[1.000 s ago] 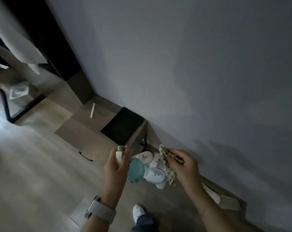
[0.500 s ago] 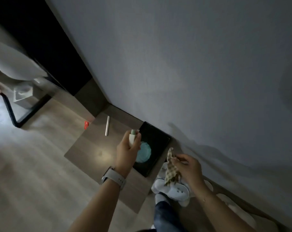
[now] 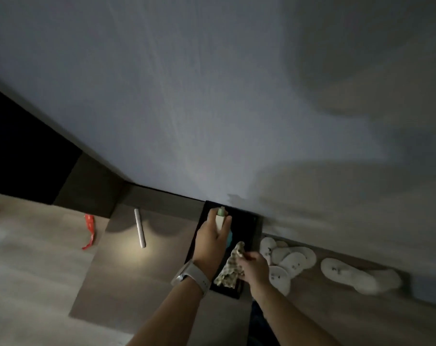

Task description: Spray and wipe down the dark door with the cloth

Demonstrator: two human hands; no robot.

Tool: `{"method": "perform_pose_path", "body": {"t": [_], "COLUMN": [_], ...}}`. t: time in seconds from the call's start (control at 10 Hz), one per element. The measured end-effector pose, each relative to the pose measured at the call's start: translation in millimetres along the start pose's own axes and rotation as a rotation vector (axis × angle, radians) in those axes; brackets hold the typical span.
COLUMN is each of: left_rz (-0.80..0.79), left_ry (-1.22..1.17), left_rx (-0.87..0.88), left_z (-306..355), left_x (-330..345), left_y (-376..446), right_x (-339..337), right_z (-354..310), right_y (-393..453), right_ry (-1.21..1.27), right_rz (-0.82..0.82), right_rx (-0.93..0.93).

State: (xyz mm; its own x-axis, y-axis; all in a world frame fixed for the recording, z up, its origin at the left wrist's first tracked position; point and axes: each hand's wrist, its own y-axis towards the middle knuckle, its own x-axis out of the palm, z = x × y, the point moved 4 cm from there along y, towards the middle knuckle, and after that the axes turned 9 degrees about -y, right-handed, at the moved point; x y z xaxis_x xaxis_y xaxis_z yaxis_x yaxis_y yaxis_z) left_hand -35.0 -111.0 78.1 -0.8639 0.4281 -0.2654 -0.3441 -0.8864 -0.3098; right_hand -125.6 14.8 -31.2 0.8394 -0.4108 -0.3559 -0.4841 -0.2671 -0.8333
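A dim room with a pale grey wall [image 3: 212, 101] fills the upper view, meeting a light wood-look floor [image 3: 32, 290] below; at the far left edge stands the dark door [image 3: 19, 156] — almost black in the low light and well apart from both hands. Against the wall sits a low brown wooden counter [image 3: 127, 283], and on it lie a slim white stick-shaped object [image 3: 140, 228] and a flat black rectangular tablet-like slab [image 3: 246, 228]. The left hand [image 3: 213, 242], with a pale-strapped watch [image 3: 193, 275] on its wrist, grips a small spray bottle with a cream body and green cap [image 3: 221, 217], held above the black slab. Just beside it, the right hand [image 3: 254, 267] pinches a crumpled checked cloth in beige and green [image 3: 230, 268] — the fabric hangs down from the fingers over the slab's near edge. On the floor left of the counter lies a red strip-like scrap [image 3: 89, 231]. To the right, along the wall, lies a cluster of white slippers [image 3: 290, 260].
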Motion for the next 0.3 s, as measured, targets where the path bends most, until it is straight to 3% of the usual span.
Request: {"method": "perform_pose_path", "body": {"t": [0.2,0.3], "left_rz": [-0.234,-0.323], "left_ry": [-0.079,-0.1], "left_rx": [-0.061,-0.076], "left_z": [5.5,-1.3], "left_x": [-1.6,-7.7], "left_y": [13.2,13.7], "right_x": [26.6,25.7], "right_z": [8.8,3.3], "right_y": [-13.0,-34.3], "right_ry": [0.19,0.212], "right_rz": [-0.023,0.057], "right_rx": [0.13,0.037]}}
